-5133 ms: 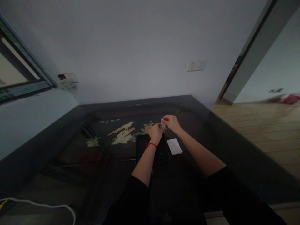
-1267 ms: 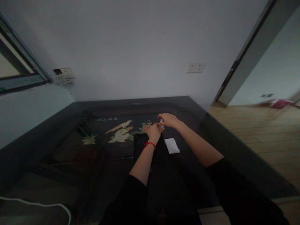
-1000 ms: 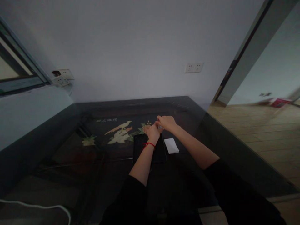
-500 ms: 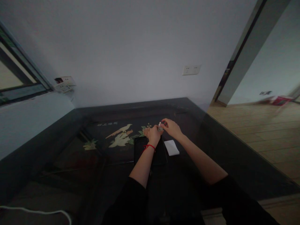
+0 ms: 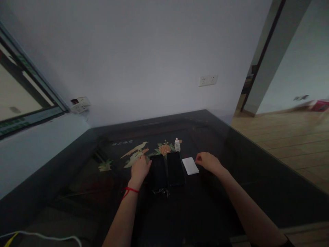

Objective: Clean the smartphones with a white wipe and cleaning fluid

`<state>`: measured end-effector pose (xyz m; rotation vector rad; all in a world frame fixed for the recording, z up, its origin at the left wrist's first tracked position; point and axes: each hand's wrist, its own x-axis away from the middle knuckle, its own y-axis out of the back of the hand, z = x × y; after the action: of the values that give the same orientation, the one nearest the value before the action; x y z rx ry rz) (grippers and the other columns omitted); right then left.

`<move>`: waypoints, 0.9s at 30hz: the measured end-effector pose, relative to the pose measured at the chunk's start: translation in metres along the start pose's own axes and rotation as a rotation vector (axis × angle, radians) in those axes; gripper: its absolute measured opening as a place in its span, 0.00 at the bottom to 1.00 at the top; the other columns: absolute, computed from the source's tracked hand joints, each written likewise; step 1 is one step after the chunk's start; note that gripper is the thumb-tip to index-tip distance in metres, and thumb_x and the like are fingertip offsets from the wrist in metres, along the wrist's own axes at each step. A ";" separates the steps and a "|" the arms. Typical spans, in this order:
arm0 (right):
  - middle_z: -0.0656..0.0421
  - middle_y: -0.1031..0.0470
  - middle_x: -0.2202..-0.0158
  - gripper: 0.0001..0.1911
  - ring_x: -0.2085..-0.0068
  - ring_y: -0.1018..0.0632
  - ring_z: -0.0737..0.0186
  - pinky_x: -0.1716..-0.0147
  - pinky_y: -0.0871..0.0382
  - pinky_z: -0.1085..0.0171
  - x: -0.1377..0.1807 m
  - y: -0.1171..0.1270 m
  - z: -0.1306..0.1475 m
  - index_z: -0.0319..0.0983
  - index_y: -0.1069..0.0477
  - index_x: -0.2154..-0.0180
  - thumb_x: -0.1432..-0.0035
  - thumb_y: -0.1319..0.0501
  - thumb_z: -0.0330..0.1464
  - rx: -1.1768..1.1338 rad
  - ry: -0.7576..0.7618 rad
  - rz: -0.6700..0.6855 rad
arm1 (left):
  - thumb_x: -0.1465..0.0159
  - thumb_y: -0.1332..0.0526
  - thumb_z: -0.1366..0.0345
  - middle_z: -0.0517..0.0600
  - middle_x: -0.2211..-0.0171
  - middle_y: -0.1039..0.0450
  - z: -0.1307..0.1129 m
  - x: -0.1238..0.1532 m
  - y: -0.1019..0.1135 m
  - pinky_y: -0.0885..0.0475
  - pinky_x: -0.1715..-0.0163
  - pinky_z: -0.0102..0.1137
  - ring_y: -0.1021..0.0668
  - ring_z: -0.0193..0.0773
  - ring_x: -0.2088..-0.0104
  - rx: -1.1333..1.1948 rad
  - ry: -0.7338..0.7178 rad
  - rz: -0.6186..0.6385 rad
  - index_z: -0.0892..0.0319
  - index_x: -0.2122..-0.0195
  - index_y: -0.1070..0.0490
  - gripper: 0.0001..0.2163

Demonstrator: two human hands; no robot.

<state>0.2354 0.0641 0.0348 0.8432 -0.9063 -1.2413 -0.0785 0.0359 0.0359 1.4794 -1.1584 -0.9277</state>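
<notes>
A black phone-like slab (image 5: 176, 169) lies flat on the dark table, and a black tray-like case (image 5: 158, 173) lies to its left, with crumpled clear bits (image 5: 161, 191) at its near end. My left hand (image 5: 140, 169), a red cord at the wrist, is closed beside the case's left edge; its fingertips are partly hidden. Right of the slab is a folded white cloth or paper (image 5: 190, 166). My right hand (image 5: 209, 162) has its fingers drawn together by that sheet's right edge; contact is unclear. A small clear bottle with a white cap (image 5: 177, 145) stands upright behind the slab.
The dark glossy table (image 5: 241, 185) carries a bird-and-flower picture (image 5: 136, 151). Behind it is a wall with a double socket (image 5: 208, 80). A white cable (image 5: 43, 235) runs at the lower left. A window (image 5: 23, 85) is on the left, and a wooden floor (image 5: 277, 133) on the right.
The small bottle, held between both hands before, now stands on the table, let go. My left hand has moved left and nearer, my right hand right and nearer, uncovering the slab and case.
</notes>
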 end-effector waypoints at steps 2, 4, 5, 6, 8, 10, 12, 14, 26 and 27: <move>0.48 0.21 0.64 0.09 0.61 0.21 0.49 0.63 0.31 0.56 0.004 -0.001 0.004 0.38 0.24 0.69 0.46 0.37 0.38 0.059 -0.037 0.034 | 0.36 0.49 0.53 0.62 0.59 0.25 0.014 0.010 -0.005 0.31 0.60 0.36 0.23 0.49 0.57 0.021 0.045 0.087 0.62 0.56 0.32 0.18; 0.44 0.22 0.61 0.15 0.59 0.21 0.46 0.63 0.31 0.54 0.007 -0.005 0.010 0.37 0.24 0.67 0.44 0.40 0.42 0.143 -0.055 0.053 | 0.37 0.47 0.52 0.61 0.59 0.24 0.017 0.016 -0.012 0.31 0.61 0.36 0.22 0.50 0.58 0.059 0.037 0.129 0.61 0.57 0.31 0.17; 0.43 0.23 0.59 0.17 0.58 0.21 0.46 0.63 0.31 0.54 0.009 -0.007 0.014 0.36 0.24 0.65 0.42 0.41 0.44 0.189 -0.054 0.057 | 0.38 0.46 0.53 0.61 0.59 0.24 0.015 0.018 -0.015 0.31 0.61 0.36 0.22 0.50 0.57 0.078 0.029 0.133 0.61 0.57 0.31 0.17; 0.42 0.23 0.58 0.19 0.57 0.22 0.46 0.63 0.31 0.54 0.010 -0.010 0.017 0.36 0.24 0.63 0.41 0.42 0.44 0.229 -0.050 0.060 | 0.38 0.45 0.55 0.61 0.58 0.24 0.013 0.018 -0.017 0.31 0.61 0.36 0.22 0.50 0.57 0.094 0.019 0.131 0.61 0.56 0.31 0.16; 0.40 0.24 0.56 0.20 0.55 0.22 0.45 0.62 0.31 0.54 0.012 -0.015 0.023 0.34 0.25 0.60 0.40 0.43 0.44 0.269 -0.036 0.060 | 0.39 0.44 0.60 0.61 0.57 0.25 0.010 0.018 -0.021 0.31 0.59 0.35 0.23 0.49 0.56 0.118 0.008 0.121 0.61 0.53 0.32 0.15; 0.40 0.25 0.55 0.19 0.53 0.23 0.44 0.61 0.31 0.54 0.013 -0.019 0.026 0.33 0.26 0.59 0.42 0.40 0.43 0.266 -0.026 0.061 | 0.39 0.44 0.64 0.60 0.56 0.25 0.009 0.017 -0.022 0.32 0.56 0.35 0.23 0.48 0.55 0.146 0.006 0.114 0.61 0.51 0.32 0.15; 0.41 0.25 0.55 0.19 0.53 0.24 0.43 0.61 0.31 0.55 0.011 -0.021 0.025 0.33 0.27 0.59 0.45 0.37 0.41 0.247 -0.022 0.066 | 0.39 0.45 0.66 0.60 0.58 0.24 0.010 0.014 -0.022 0.33 0.55 0.36 0.23 0.48 0.54 0.194 0.013 0.105 0.61 0.53 0.31 0.14; 0.43 0.25 0.56 0.17 0.53 0.24 0.45 0.62 0.32 0.57 0.008 -0.022 0.021 0.34 0.27 0.61 0.47 0.35 0.40 0.221 -0.018 0.078 | 0.39 0.46 0.68 0.61 0.59 0.24 0.011 0.012 -0.021 0.33 0.54 0.37 0.23 0.49 0.54 0.266 0.029 0.089 0.62 0.58 0.29 0.11; 0.57 0.24 0.63 0.12 0.63 0.23 0.64 0.70 0.37 0.69 -0.014 -0.030 0.004 0.39 0.32 0.62 0.50 0.34 0.30 -0.022 0.021 0.047 | 0.34 0.56 0.62 0.52 0.62 0.22 -0.020 0.021 -0.016 0.25 0.65 0.31 0.20 0.36 0.66 1.047 0.161 0.145 0.59 0.49 0.35 0.18; 0.57 0.24 0.62 0.13 0.63 0.23 0.64 0.69 0.36 0.69 -0.014 -0.030 0.005 0.39 0.32 0.61 0.50 0.35 0.29 -0.027 0.018 0.038 | 0.35 0.55 0.61 0.52 0.62 0.22 -0.024 0.024 -0.015 0.25 0.65 0.32 0.20 0.36 0.66 1.219 0.201 0.213 0.59 0.50 0.33 0.17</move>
<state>0.2177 0.0734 0.0080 0.8105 -0.8855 -1.2091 -0.0471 0.0188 0.0264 2.2224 -1.7940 0.2020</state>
